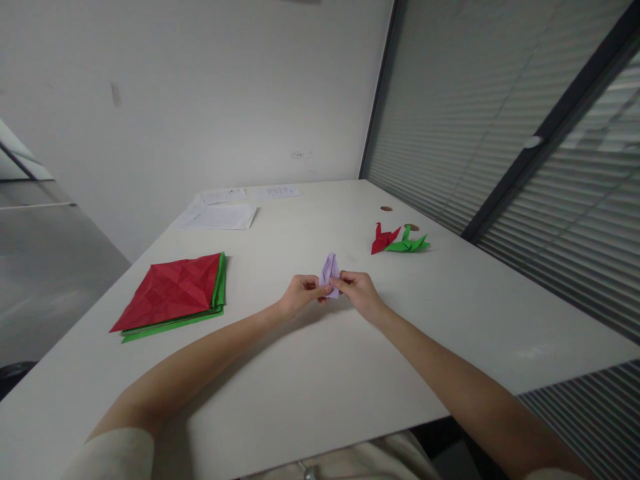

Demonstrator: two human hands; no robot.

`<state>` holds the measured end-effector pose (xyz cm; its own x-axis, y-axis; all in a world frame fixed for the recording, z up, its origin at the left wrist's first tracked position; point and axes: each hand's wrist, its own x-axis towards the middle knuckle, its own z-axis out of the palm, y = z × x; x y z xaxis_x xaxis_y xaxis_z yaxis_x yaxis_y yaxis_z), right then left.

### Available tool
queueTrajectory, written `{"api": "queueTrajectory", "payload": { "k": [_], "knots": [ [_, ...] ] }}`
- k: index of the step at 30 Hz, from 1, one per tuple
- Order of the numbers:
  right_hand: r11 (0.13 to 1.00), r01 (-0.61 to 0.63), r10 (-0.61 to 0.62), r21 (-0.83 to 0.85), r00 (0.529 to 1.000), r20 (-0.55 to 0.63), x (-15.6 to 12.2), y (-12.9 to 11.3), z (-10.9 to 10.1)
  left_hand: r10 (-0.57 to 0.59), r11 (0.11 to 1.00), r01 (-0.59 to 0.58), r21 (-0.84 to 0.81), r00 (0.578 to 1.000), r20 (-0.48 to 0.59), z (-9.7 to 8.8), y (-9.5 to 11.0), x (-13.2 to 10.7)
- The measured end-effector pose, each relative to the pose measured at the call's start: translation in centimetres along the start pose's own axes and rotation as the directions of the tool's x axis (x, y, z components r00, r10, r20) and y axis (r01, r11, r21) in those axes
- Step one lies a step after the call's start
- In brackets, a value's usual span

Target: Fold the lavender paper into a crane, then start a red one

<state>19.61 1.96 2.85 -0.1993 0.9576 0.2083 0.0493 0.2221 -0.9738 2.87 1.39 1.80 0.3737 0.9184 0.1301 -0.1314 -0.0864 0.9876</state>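
Note:
Between my two hands is a small piece of folded lilac origami paper (329,269), held just above the white table with its narrow point facing away from me. My left hand (302,293) pinches its left side, the thumb lying across the lower front. On the other side, my right hand (359,291) grips the lower right edge between thumb and fingers. The fingertips behind the paper are partly hidden. Farther off to the right sit a red origami crane (384,239) and a green origami crane (409,243), touching or nearly so.
A stack of creased red and green paper sheets (180,287) lies at the left of the white table (280,393). Printed papers (220,215) rest toward the back left. Blinds behind glass (450,120) run along the right side, and a wall closes the far end.

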Motion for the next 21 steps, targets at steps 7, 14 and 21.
{"api": "queueTrajectory", "payload": {
  "k": [7,14,21],
  "knots": [
    [0.994,0.089,-0.08,0.07,0.989,-0.12,0.32,0.39,-0.05,0.034,0.999,-0.038,-0.038,0.995,-0.098,0.46,0.51,-0.07],
    [0.964,0.254,-0.263,-0.073,0.954,-0.146,0.06,0.57,0.15,0.039,0.998,-0.048,-0.038,0.979,-0.198,0.1,0.15,0.12],
    [0.972,0.211,-0.225,-0.1,0.961,-0.163,0.3,0.74,-0.1,0.055,0.998,-0.058,-0.019,0.99,-0.131,0.4,0.44,-0.05]
  ]
}}
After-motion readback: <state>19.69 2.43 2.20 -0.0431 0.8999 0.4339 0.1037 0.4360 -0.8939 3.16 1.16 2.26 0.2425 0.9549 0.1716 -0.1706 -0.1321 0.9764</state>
